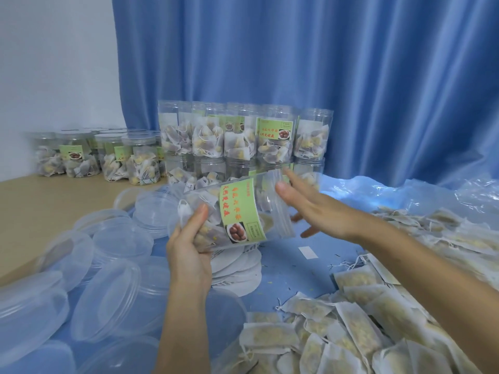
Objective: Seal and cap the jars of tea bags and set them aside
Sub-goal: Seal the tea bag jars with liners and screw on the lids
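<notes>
Jar (237, 214) of tea bags lies tilted on its side in the air, above the surface (35, 201), its mouth turned toward the right. The left hand (189, 247) has the grip on its bottom end: the fingers and the thumb curl around the clear wall. The right hand (305, 203) is at the mouth end, its fingers straight and spread, with the thumb near the rim; it holds nothing. Under the grip lies a stack of white round seals (237, 268). Left of the grip are many clear lids (108, 295). Right of it and nearer lie loose tea bags (351, 327). Behind the grip stand stacked filled jars (243, 139), and capped jars (94, 155) stand further left.
</notes>
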A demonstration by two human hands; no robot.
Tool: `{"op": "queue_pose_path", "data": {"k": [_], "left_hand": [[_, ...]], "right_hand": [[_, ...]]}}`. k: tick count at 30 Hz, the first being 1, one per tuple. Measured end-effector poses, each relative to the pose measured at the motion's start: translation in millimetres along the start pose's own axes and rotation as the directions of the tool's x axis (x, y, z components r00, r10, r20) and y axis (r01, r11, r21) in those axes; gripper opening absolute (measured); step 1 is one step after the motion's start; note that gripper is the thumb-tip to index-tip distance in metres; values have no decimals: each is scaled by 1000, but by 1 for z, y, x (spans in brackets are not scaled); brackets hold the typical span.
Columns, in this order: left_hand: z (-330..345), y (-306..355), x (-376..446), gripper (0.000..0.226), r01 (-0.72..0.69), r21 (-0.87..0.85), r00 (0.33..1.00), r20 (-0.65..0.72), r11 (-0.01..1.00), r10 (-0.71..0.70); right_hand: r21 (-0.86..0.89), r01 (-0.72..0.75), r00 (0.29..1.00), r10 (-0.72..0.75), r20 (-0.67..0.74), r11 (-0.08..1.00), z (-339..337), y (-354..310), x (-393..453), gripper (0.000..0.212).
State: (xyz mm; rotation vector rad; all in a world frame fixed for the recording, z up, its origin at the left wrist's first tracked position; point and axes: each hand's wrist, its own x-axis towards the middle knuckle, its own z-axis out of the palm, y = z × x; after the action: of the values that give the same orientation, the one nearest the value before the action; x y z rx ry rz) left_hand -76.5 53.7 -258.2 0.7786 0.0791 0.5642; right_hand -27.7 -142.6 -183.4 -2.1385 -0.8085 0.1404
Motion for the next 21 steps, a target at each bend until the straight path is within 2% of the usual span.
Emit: {"op": "queue_pose_path", "data": {"k": [2,4,8,11,14,16,21], "left_hand": [[0,0,-1,49,48,-10,999,-24,999,-48],[0,1,-1,45,66,-19,997,-42,998,-67],[-1,1,-5,56,43,-70,995,-91,997,-50],[3,6,-5,43,16,-107,996,-81,994,-25],[11,13,-5,56,90,-74,995,-45,993,-93],[15,20,-1,59,165,-69,986,-11,984,-166],[21,63,13,50,348,42,937,10,937,-348]], "right_hand": [[-2,168,985,-167,40,986,-1,-1,-2,92],[-56,239,971,-239,3,970,-1,0,1,91],[-15,223,966,-223,-131,975,7,-10,11,86],[-73,209,947,-221,-234,975,12,-18,17,95],[178,212,949,-159,-271,961,19,-25,20,114],[319,236,950,-149,-274,918,26,-32,20,117],[482,216,947,-63,-315,849,39,-64,31,91]]}}
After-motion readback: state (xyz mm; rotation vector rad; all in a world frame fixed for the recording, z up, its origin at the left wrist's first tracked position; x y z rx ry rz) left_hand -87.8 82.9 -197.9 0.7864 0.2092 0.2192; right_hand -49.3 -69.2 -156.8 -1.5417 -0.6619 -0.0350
